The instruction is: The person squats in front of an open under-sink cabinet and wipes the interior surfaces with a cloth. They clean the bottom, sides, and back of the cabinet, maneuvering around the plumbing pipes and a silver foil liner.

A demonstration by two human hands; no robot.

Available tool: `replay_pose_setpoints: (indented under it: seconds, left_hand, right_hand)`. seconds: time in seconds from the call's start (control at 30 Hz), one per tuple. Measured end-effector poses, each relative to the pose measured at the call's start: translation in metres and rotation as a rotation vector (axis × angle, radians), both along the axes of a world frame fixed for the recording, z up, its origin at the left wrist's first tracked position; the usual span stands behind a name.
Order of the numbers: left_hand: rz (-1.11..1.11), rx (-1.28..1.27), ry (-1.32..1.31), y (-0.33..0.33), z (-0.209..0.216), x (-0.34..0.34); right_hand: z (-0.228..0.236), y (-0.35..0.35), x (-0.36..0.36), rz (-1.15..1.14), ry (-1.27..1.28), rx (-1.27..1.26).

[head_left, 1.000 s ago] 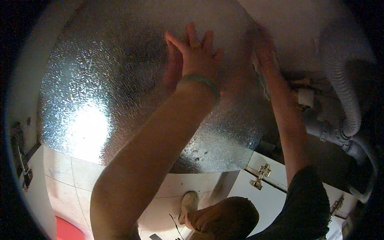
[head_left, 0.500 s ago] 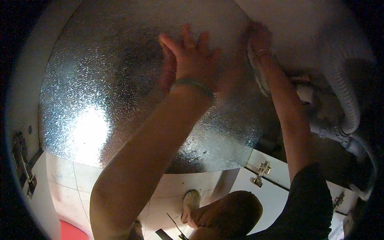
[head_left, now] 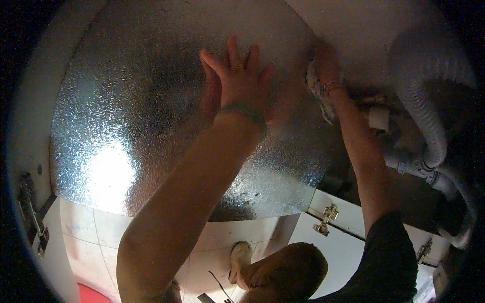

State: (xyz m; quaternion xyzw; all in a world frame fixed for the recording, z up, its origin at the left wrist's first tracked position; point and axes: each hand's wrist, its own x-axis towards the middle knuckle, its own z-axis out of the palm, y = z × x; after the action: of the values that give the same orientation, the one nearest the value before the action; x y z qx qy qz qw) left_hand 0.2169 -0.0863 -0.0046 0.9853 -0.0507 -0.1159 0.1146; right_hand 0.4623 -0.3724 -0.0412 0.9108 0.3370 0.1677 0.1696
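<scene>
My left hand (head_left: pixel 240 83) lies flat on a shiny, textured silver sheet (head_left: pixel 141 96), its fingers spread and nothing in them. A green band circles that wrist. At the sheet's far right edge, my right hand (head_left: pixel 327 65) is closed round a pale, crumpled cloth (head_left: pixel 317 83), part of which hangs below the palm. The fingertips of this hand are dark and partly hidden. A thin band rings the right wrist.
Grey corrugated hose (head_left: pixel 429 118) and pipe joints (head_left: pixel 411 166) run along the right, beside a white cylindrical fitting (head_left: pixel 379 119). Open white doors with metal hinges (head_left: pixel 327 219) stand at the front right and left. Pale floor tiles (head_left: pixel 83 222) and a red object (head_left: pixel 91 294) lie below.
My right hand has come slightly nearer with the cloth, and more of the cloth shows. The left hand stays spread on the sheet, with its fingers shifted only a little.
</scene>
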Motion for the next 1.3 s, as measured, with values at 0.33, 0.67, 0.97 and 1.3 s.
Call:
replay_pose_setpoints:
  seconds: [0.33,0.67,0.97,1.3]
  left_hand:
    - [-0.023,-0.058,0.008,-0.002,0.011,0.005]
    - [-0.014,0.001,-0.029,-0.002,0.006,0.002]
    - [-0.038,0.02,0.011,-0.001,0.006,0.0]
    - [-0.056,0.029,-0.005,0.001,0.005,0.003]
  right_hand:
    - [0.015,-0.017,0.016,-0.059,0.022,-0.046]
    - [0.021,-0.001,0.029,-0.326,0.222,-0.003]
    - [0.038,0.028,0.023,-0.635,0.385,-0.018]
    - [-0.004,-0.04,0.037,-0.137,0.151,0.188]
